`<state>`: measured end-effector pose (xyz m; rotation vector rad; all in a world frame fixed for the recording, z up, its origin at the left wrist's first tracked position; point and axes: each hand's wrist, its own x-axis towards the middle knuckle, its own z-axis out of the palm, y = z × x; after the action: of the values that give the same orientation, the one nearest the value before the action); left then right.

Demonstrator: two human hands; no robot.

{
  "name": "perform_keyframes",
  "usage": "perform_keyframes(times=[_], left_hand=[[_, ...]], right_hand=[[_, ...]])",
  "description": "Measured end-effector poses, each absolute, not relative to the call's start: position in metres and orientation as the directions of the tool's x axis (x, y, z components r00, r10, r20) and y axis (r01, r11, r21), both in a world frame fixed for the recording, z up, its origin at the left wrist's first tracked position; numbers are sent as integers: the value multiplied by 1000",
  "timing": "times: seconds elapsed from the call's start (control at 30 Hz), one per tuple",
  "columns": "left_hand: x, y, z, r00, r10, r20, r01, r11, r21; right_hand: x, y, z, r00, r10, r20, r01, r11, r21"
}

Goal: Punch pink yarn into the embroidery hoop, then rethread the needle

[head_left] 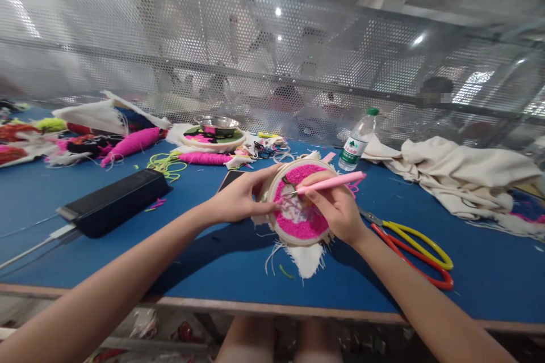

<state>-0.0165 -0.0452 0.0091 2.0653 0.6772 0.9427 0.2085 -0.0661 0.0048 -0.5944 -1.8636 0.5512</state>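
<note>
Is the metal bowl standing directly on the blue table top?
No, the metal bowl rests on a round hoop with pink and green stitching, which lies between it and the blue table top.

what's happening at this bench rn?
A person works on a round hoop of cloth with bare hands. The left hand grips the hoop's left side; the right hand holds a pink pen-like tool, its metal tip at the hoop's middle. Bright pink loops form a ring around a paler center. Red-and-yellow-handled scissors lie by the right forearm, and a green-capped bottle stands beyond the right hand.
</note>
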Motion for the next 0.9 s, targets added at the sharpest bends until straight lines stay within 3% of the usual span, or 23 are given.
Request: perform_keyframes(times=[0.3, 0.6, 0.9], left_hand=[[-16, -47, 11, 596, 698, 397, 132, -573, 809], [-16, -48, 14, 604, 694, 392, 173, -595, 785], [-17, -47, 14, 610, 685, 398, 176, -607, 775]], right_hand=[[208, -67, 2, -307, 597, 741, 188, 801, -568], [208, -68, -1, -420, 416, 807, 238, 908, -344], [209, -67, -3, -417, 380, 826, 244, 922, -301]])
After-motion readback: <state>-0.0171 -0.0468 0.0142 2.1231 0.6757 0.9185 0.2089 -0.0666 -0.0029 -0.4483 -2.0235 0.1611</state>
